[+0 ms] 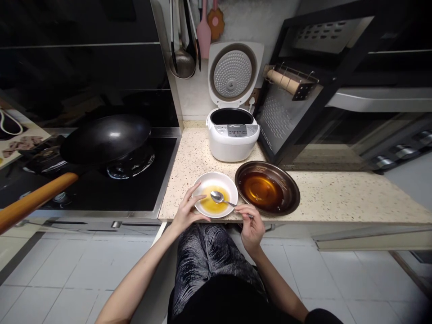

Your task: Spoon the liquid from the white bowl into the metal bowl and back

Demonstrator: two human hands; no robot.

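A shallow white bowl [232, 185] with yellow liquid [212, 208] in it sits at the counter's front edge. My left hand [186, 210] grips the bowl's left side, fingers over the rim and thumb at the front. Between the fingers and thumb of my right hand [251, 225] is the handle of a metal spoon [218, 196]. The spoon's head is over the bowl, at the liquid; how deep it dips I cannot tell. Right of the bowl stands a dark metal basin [293, 189] holding amber-brown liquid [259, 189].
Behind the bowl stands a white rice cooker [232, 150], its lid [232, 74] raised. A black wok [108, 137] with a wooden handle [40, 200] rests on the stove at left. Utensils such as a skimmer [182, 64] hang on the wall. A dark rack [280, 121] stands at right.
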